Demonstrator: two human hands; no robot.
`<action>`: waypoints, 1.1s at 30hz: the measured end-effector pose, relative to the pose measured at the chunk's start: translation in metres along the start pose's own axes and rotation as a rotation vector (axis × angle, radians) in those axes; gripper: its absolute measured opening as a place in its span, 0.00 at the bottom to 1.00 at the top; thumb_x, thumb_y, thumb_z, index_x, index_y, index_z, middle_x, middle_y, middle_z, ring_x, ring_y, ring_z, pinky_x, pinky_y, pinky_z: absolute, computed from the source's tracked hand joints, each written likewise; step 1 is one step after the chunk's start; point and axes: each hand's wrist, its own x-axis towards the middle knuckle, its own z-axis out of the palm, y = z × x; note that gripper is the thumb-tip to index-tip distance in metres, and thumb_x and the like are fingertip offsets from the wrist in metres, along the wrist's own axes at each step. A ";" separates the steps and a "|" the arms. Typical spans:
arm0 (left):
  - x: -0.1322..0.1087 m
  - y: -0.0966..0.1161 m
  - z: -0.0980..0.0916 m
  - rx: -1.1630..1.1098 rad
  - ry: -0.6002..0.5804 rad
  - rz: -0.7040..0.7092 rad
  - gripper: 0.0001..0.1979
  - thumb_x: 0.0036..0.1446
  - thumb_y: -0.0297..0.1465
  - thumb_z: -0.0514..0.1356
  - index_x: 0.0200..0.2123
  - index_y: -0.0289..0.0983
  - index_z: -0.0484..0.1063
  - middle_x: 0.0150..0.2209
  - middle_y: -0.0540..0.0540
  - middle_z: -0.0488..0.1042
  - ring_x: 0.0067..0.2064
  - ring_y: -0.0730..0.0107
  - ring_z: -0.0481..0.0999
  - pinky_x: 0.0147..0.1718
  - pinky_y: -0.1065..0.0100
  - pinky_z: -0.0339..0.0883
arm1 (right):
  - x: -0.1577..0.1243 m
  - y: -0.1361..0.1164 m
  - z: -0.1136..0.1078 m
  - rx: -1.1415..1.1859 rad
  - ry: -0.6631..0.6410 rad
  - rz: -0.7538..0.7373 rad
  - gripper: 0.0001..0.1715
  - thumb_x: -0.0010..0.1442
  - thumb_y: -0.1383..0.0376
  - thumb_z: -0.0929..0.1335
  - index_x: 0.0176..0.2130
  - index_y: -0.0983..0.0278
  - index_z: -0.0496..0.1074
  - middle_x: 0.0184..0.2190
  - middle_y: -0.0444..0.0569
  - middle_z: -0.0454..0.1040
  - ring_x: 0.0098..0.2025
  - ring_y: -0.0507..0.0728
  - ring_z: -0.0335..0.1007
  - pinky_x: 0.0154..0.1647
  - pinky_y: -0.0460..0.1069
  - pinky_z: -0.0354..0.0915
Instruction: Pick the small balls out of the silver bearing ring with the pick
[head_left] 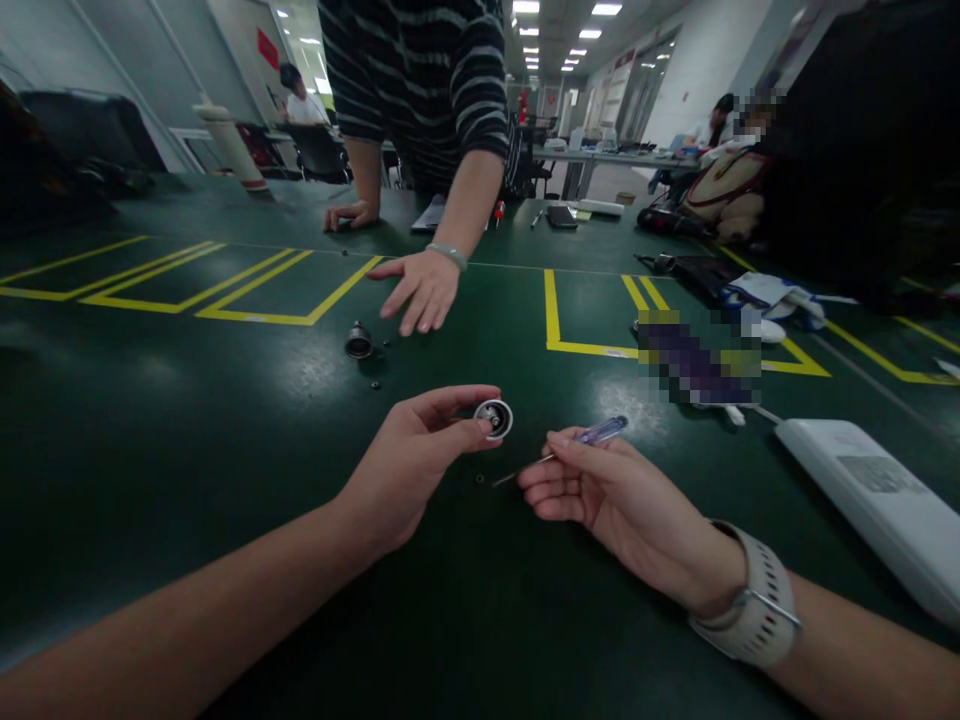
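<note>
My left hand (409, 455) pinches a small round metal part (494, 418) between thumb and fingertips, just above the dark green table (187, 420). My right hand (600, 495) holds a small screwdriver (577, 442) with a clear purple handle; its thin tip points left toward the table near a tiny black piece (480, 478). A white watch sits on my right wrist.
A person in a striped top stands across the table, one hand (416, 290) spread flat near a small metal cone-shaped part (358, 342) and tiny loose screws (375, 384). A white flat device (870, 500) lies at right. Yellow tape lines mark the table. Bags and clutter sit far right.
</note>
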 end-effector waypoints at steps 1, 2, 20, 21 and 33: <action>0.000 0.000 0.000 0.002 -0.001 -0.005 0.14 0.44 0.26 0.66 0.38 0.35 0.77 0.38 0.44 0.79 0.40 0.65 0.76 0.41 0.65 0.70 | -0.001 -0.001 0.000 0.016 -0.002 -0.029 0.08 0.59 0.63 0.67 0.33 0.67 0.70 0.28 0.50 0.79 0.27 0.50 0.76 0.30 0.43 0.72; -0.001 0.001 0.000 0.010 -0.001 -0.010 0.14 0.45 0.26 0.66 0.39 0.35 0.77 0.38 0.45 0.79 0.40 0.65 0.76 0.40 0.65 0.70 | -0.002 -0.002 0.001 0.022 0.001 -0.072 0.08 0.60 0.63 0.67 0.33 0.66 0.69 0.28 0.49 0.79 0.28 0.50 0.76 0.31 0.43 0.72; -0.010 -0.002 0.006 0.128 -0.057 -0.008 0.11 0.45 0.25 0.65 0.35 0.36 0.78 0.32 0.46 0.80 0.32 0.70 0.76 0.35 0.69 0.69 | -0.019 0.006 0.005 -1.107 0.111 -0.911 0.07 0.61 0.69 0.65 0.40 0.59 0.70 0.36 0.46 0.77 0.38 0.54 0.74 0.39 0.49 0.70; -0.010 -0.003 0.006 0.134 -0.058 -0.002 0.11 0.45 0.25 0.65 0.35 0.36 0.78 0.32 0.46 0.80 0.33 0.69 0.77 0.35 0.69 0.69 | -0.020 0.005 0.006 -1.122 0.110 -0.917 0.07 0.62 0.69 0.65 0.40 0.59 0.70 0.36 0.46 0.77 0.38 0.54 0.74 0.39 0.49 0.69; -0.011 -0.005 0.006 0.195 -0.086 0.022 0.15 0.44 0.24 0.66 0.39 0.38 0.77 0.36 0.47 0.80 0.39 0.66 0.78 0.40 0.67 0.71 | -0.023 0.003 0.006 -1.183 0.132 -0.915 0.05 0.62 0.69 0.64 0.37 0.61 0.70 0.33 0.45 0.76 0.34 0.52 0.73 0.35 0.47 0.67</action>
